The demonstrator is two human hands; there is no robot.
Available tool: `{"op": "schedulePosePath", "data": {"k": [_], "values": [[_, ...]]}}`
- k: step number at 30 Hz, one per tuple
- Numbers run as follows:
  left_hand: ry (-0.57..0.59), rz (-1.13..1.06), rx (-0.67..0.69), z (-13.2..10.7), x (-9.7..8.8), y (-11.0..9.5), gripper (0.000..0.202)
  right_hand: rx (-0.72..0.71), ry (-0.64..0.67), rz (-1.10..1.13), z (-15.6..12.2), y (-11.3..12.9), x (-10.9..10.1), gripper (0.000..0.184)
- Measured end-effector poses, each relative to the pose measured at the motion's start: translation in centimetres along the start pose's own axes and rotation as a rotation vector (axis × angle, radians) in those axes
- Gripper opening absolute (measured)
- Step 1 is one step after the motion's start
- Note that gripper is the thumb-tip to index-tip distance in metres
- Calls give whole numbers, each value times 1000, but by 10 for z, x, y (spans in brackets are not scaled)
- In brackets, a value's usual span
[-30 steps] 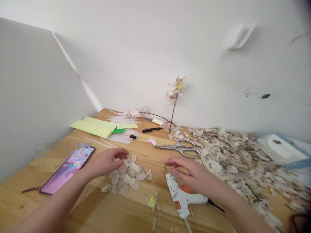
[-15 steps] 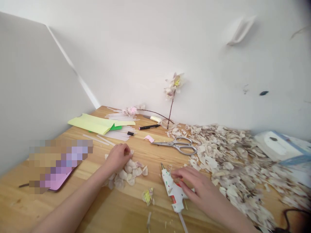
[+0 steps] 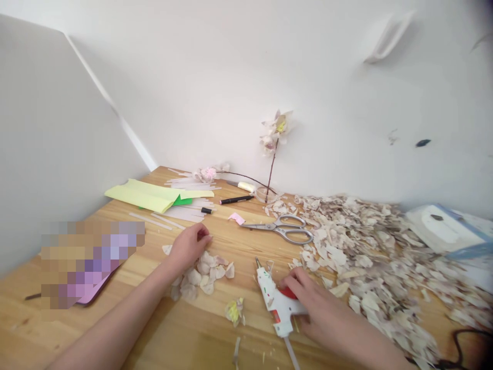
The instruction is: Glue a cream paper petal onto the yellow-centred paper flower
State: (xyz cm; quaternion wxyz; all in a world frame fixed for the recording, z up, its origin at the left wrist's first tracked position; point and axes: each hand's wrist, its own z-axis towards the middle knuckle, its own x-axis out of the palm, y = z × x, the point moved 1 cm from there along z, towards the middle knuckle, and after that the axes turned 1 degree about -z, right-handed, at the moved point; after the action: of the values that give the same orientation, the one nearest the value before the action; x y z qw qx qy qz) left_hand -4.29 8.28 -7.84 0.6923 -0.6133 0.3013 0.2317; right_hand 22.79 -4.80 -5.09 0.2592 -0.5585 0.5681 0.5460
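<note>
My right hand [image 3: 314,306] grips a white glue gun [image 3: 275,300] lying on the wooden table [image 3: 239,244], fingers around its handle by the red trigger. My left hand [image 3: 188,245] is curled over a small heap of pale petals [image 3: 204,270], fingertips pinched at its far edge; whether it holds a petal is hidden. A small yellow-centred flower piece [image 3: 234,311] lies between the two hands.
Steel scissors [image 3: 285,228] lie beyond the glue gun. A wide pile of petal scraps [image 3: 365,252] covers the right side. Yellow and green paper [image 3: 154,195], glue sticks, a black pen [image 3: 235,200] and a flower stem [image 3: 274,149] against the wall sit at the back. A blurred phone lies left.
My right hand came down from hovering and closed around the glue gun's handle. My left hand drew its fingers together over the petal heap.
</note>
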Motion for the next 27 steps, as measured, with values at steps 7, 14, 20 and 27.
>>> {"op": "schedulePosePath", "data": {"k": [7,14,20,27], "values": [[51,-366,2,-14,-12,-28,19,27,-17,2,3,0,1,38],[295,-635,-125,-47,-5,-64,28,94,-327,475,1,-2,-25,30],[505,-685,-154,-59,12,-90,46,145,-587,953,1,20,-18,21],[503,-557,-56,-64,16,-111,53,87,-348,1082,9,30,-10,36]]}}
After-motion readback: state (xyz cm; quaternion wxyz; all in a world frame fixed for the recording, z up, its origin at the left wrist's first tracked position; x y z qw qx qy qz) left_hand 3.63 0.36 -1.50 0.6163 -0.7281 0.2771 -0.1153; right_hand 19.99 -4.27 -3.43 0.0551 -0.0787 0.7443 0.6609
